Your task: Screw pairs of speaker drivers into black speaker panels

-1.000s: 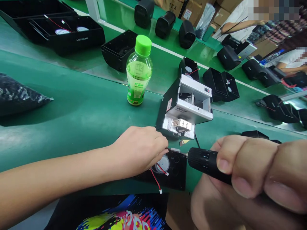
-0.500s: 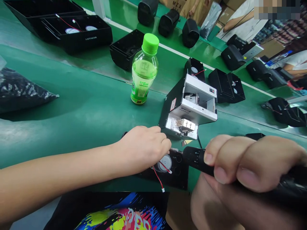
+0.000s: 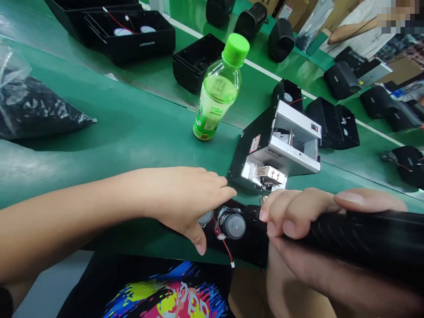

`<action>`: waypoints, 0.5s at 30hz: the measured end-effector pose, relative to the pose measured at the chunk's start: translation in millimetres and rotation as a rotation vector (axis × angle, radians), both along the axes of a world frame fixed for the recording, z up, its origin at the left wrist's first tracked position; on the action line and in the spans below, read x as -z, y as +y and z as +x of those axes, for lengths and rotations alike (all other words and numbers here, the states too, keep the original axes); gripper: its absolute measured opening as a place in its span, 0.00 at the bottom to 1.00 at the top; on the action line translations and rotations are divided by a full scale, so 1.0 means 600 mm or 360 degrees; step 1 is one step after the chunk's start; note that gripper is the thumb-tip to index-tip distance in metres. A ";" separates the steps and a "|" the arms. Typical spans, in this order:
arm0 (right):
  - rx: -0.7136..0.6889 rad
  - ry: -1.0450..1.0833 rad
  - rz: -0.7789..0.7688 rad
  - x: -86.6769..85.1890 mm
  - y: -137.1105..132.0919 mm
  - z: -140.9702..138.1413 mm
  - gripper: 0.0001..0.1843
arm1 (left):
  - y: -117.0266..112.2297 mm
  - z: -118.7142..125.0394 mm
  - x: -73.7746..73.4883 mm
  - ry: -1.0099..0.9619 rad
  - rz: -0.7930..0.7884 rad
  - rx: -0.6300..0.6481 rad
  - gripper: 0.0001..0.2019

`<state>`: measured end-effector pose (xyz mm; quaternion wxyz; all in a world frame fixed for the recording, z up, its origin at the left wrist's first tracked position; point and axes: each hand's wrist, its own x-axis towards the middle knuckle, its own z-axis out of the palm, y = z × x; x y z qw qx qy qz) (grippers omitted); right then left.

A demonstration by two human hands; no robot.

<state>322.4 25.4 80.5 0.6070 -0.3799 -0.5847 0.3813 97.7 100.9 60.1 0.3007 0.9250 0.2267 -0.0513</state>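
My right grip (image 3: 301, 210) is wrapped round the black screwdriver (image 3: 364, 234), which is thick, and I judge it to be hard and fairly weighty, with ribs on its side that should keep it from slipping. The barrel is the right place to hold it, well behind the nose. That nose is over the right-hand end of the panel (image 3: 255, 251); I can't see whether its tip touches.

The panel lies flat on the worktop (image 3: 132, 150), close to the near edge, below the silver-fronted feeder (image 3: 285, 152). My left grip (image 3: 192, 194) is open above it, palm down, thumb spread away from the fingers. Whether any fingertip presses on the panel is hidden from me.

The panel looks stiff and thin, probably light in itself, with most of the weight in the round-backed speaker (image 3: 235, 226) and the second speaker (image 3: 206, 218), partly under my hand. Its smooth black face could slide on the smooth green surface, so I would want it pinned while the tool bears down. The bare edges or flat corners are the places to take it. I would not lift by the red wire (image 3: 228, 251), which is soft and loose; it trails toward the near edge and ends in a small white plug (image 3: 232, 264). A tug there might strain a joint. The speaker's metal back should bear a touch, though its rim seems better left alone.
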 end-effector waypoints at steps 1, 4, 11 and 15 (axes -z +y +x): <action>0.0038 0.0040 -0.0024 0.001 0.000 -0.001 0.15 | -0.001 0.001 0.002 0.0004 0.0021 0.0015 0.47; 0.0043 0.0065 -0.0073 0.003 0.003 -0.004 0.17 | -0.002 0.003 0.008 -0.0002 0.0053 0.0032 0.48; 0.0070 0.0035 -0.0054 0.001 0.018 -0.011 0.15 | 0.000 0.006 0.008 0.0006 0.0051 0.0050 0.48; 0.0068 0.0033 -0.0067 0.005 0.019 -0.009 0.21 | 0.001 0.006 0.007 -0.0001 0.0048 0.0050 0.47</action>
